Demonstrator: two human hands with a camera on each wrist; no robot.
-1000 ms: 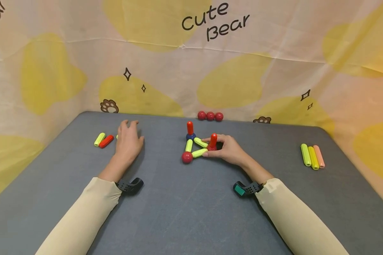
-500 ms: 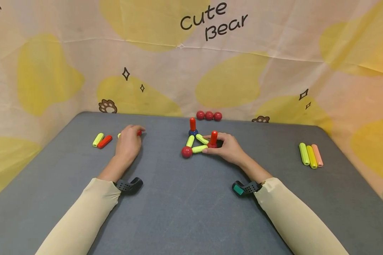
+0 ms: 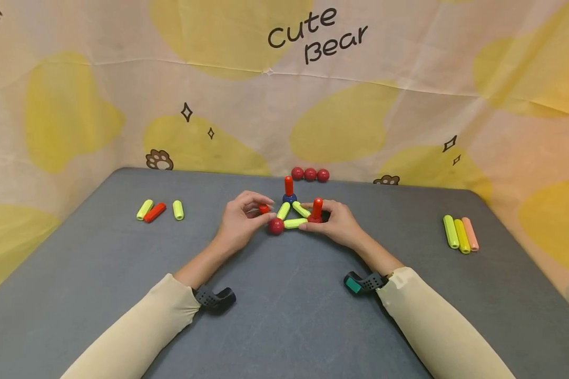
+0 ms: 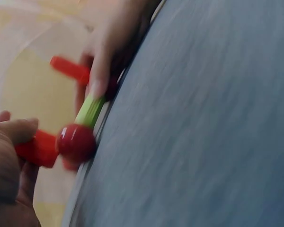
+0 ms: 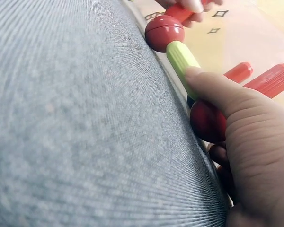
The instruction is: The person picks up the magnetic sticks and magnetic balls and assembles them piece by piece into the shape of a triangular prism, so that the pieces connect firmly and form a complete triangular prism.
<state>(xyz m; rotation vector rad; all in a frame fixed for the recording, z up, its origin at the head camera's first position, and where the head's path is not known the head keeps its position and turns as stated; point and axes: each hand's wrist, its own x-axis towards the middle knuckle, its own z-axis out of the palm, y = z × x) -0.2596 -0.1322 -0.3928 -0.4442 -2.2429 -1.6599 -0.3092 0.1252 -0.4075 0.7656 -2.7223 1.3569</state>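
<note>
A triangle of yellow-green rods [image 3: 295, 223] and balls lies mid-table. Its corners are a bare red ball [image 3: 276, 226], a blue ball [image 3: 290, 198] and another red ball [image 5: 209, 122]. Red rods stand upright on the blue ball and the right-hand red ball. The right hand [image 3: 339, 223] grips the triangle's right corner, thumb on the front yellow-green rod. Between thumb and fingers, the left hand [image 3: 239, 220] pinches a short red rod [image 4: 38, 149], close beside the bare red ball. Whether rod and ball touch, I cannot tell.
At the left lie two yellow-green rods [image 3: 178, 210] and a red rod [image 3: 155, 212]. Three red balls [image 3: 310, 174] sit in a row at the back edge. Green, yellow [image 3: 462, 236] and pink rods lie at the right. A printed cloth [image 3: 246, 105] hangs behind the table.
The left hand took hold of a red rod at the left and carried it right to the triangle's bare red ball. The triangle has turned slightly; the right hand stays on its corner.
</note>
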